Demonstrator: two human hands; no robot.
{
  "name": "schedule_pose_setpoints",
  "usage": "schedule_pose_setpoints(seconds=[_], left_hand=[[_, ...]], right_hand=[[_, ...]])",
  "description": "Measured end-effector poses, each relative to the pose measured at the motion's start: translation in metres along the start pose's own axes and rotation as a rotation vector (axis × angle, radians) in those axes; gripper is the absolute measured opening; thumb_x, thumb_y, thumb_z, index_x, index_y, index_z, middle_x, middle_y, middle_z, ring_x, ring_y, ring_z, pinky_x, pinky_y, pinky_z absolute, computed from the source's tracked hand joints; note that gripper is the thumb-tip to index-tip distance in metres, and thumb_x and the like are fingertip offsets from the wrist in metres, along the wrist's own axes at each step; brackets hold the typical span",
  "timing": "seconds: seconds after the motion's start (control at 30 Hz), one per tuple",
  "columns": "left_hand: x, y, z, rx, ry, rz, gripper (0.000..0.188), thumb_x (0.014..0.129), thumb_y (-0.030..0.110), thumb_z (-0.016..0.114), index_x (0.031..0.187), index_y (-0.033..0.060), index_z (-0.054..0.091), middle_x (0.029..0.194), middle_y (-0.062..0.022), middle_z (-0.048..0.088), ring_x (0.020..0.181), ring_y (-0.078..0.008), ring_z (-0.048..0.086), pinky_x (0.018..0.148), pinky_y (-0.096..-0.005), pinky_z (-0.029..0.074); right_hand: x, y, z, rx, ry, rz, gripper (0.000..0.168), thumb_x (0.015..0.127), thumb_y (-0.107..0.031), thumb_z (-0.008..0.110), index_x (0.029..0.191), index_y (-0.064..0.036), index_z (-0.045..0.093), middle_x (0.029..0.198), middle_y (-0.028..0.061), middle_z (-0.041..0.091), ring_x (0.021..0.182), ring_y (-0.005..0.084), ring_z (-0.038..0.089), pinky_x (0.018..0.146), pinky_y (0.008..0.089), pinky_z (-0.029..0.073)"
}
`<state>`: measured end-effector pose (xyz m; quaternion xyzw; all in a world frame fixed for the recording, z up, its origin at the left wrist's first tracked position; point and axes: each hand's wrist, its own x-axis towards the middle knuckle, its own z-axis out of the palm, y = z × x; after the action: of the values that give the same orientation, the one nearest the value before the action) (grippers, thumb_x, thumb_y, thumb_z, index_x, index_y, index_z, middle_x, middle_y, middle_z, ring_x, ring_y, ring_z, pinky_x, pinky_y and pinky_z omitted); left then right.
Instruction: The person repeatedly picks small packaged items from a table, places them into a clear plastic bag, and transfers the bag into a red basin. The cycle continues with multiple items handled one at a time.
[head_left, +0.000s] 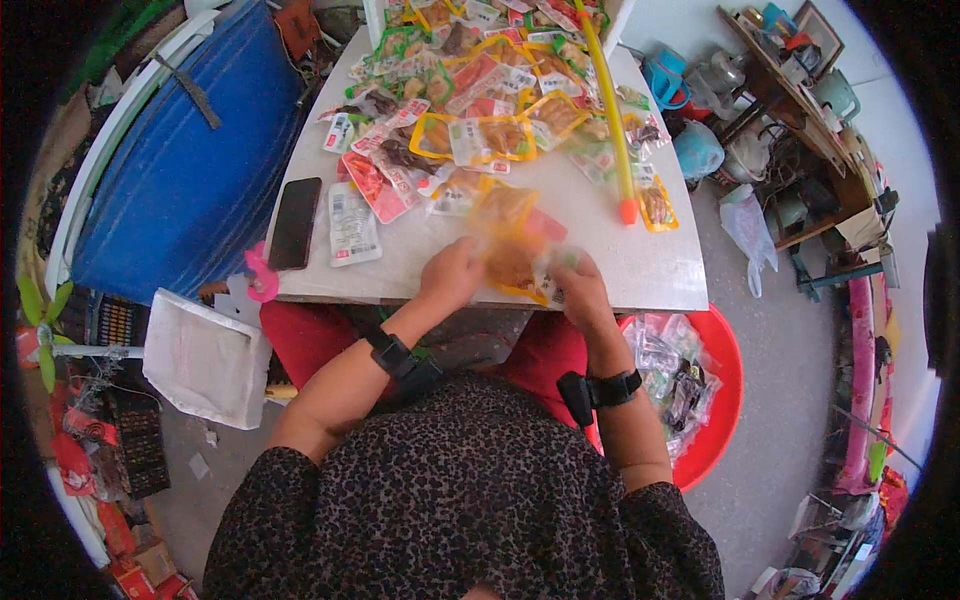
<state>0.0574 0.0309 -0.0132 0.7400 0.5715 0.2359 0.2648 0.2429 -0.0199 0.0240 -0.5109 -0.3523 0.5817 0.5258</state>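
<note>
Both hands are at the near edge of a white table (420, 259), with yellow-edged plastic food packets (512, 259) blurred by motion between them. The fingers of my left hand (451, 276) pinch the packets' left side. My right hand (585, 289) grips the clear, printed right end. How many packets are held cannot be made out. Just beyond, a heap of sealed snack packets (487, 139) with yellow, green and red edges spreads over the table. To the left lie a white packet (354, 225) with printing and a dark smartphone (295, 223).
A yellow tube (611, 112) with an orange end lies across the packets. Below the table's right corner stands a red basin (724, 405) holding clear-wrapped packets. A white foam box lid (202, 360) and a large blue tub (195, 157) are at left. Shelving (787, 90) stands at right.
</note>
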Motion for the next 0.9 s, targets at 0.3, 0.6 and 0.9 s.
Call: schedule_pose_setpoints(seconds=[0.3,0.6,0.9], left_hand=[[-0.010,0.019,-0.009,-0.049,0.073,0.218,0.027,0.073,0.014,0.046,0.098,0.0044,0.048,0.080,-0.0147,0.054,0.076,-0.0315,0.052,0.064,-0.0384,0.041],[-0.014,0.006,-0.011,0.010,0.067,0.238,0.025,0.073,0.013,0.046,0.096,0.0042,0.048,0.087,-0.0152,0.054,0.079,-0.0324,0.051,0.066,-0.0391,0.042],[-0.010,0.009,-0.004,0.011,0.051,0.205,0.027,0.070,0.012,0.044,0.097,0.0081,0.049,0.079,-0.0159,0.054,0.072,-0.0345,0.051,0.060,-0.0452,0.039]], right_hand=[[0.018,0.022,0.040,0.232,0.092,-0.010,0.023,0.072,-0.001,0.045,0.094,-0.001,0.050,0.085,0.0057,0.054,0.073,0.0146,0.053,0.062,0.0255,0.044],[0.016,0.012,0.049,-0.377,-0.240,0.189,0.027,0.071,-0.007,0.047,0.097,-0.001,0.049,0.081,0.0067,0.055,0.067,0.0164,0.055,0.055,0.0302,0.047],[0.046,0.049,-0.005,-0.696,0.144,-0.154,0.022,0.073,-0.012,0.049,0.092,0.000,0.050,0.070,0.0057,0.051,0.054,0.0107,0.048,0.044,0.0238,0.038]])
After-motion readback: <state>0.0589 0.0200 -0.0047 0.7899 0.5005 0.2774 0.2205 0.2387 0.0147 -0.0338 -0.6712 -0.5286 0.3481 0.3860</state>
